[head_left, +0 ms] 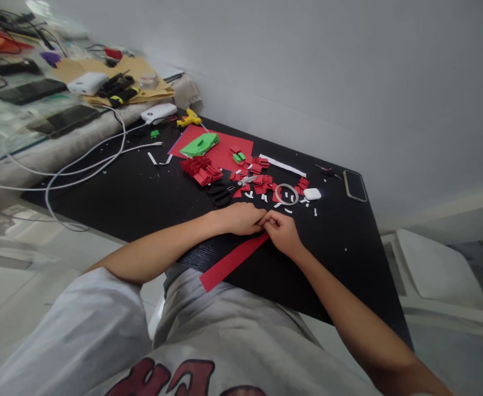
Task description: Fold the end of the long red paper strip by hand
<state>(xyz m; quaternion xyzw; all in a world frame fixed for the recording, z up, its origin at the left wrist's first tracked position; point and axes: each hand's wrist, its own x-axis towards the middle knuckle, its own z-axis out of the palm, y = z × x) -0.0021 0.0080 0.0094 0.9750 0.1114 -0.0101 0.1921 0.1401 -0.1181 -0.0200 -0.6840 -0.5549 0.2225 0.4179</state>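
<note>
A long red paper strip (233, 261) slants from my fingers down to the near edge of the black table. My left hand (243, 218) and my right hand (281, 228) meet at the strip's upper end, both closed with fingertips together on it. The fingers hide that end of the paper. Just beyond my left hand lie black-handled scissors (220, 193), blades toward several small folded red paper pieces (261, 181). A roll of clear tape (286, 194) lies past my right hand, among white paper scraps (288, 210).
Green folded papers (200, 144) rest on a red sheet (233, 144) near a yellow glue gun (189, 118). White cables (96, 165) loop across the left. A white case (312, 193), small dark scissors (328, 170) and a phone (355, 185) lie at right. A wall stands behind.
</note>
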